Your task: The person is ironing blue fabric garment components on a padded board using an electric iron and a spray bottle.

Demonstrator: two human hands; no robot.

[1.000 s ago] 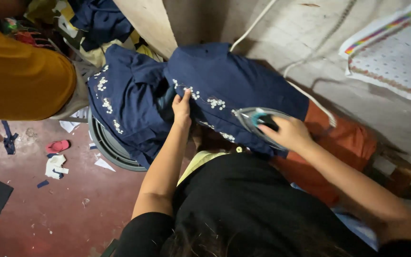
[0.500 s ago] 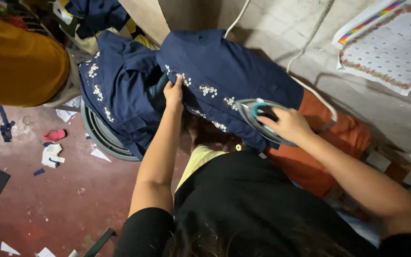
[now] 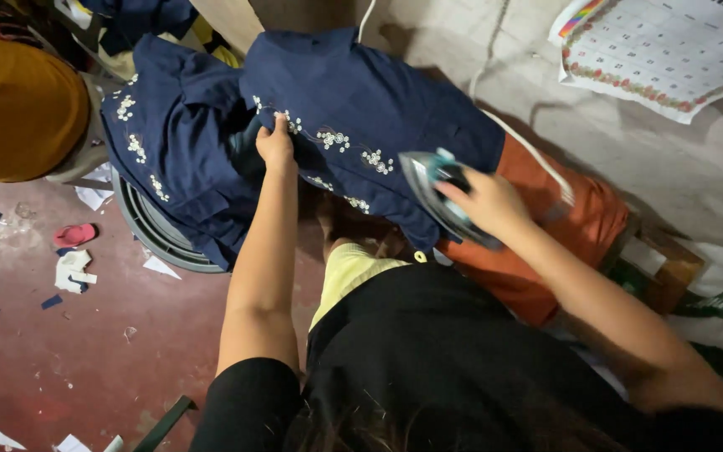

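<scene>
A navy blue garment [image 3: 361, 109] with white embroidered flowers lies over an orange-covered ironing surface [image 3: 579, 218]. My left hand [image 3: 275, 141] pinches its embroidered edge near the middle. My right hand [image 3: 487, 199] grips the handle of an electric iron [image 3: 437, 194], which is tilted up off the cloth at the garment's right edge. A white cord [image 3: 529, 151] runs from the iron toward the wall. More navy cloth [image 3: 169, 159] hangs off the left side.
A round grey basket [image 3: 156, 234] sits under the hanging cloth. Fabric scraps [image 3: 73, 268] and a pink piece [image 3: 73, 234] litter the red floor. Another person in an orange top [image 3: 10, 109] is at the left. A calendar [image 3: 663, 50] hangs on the wall.
The iron has lifted and tilted up off the garment, shifting slightly right. My left hand stays gripping the embroidered edge. The camera view moved closer and down.
</scene>
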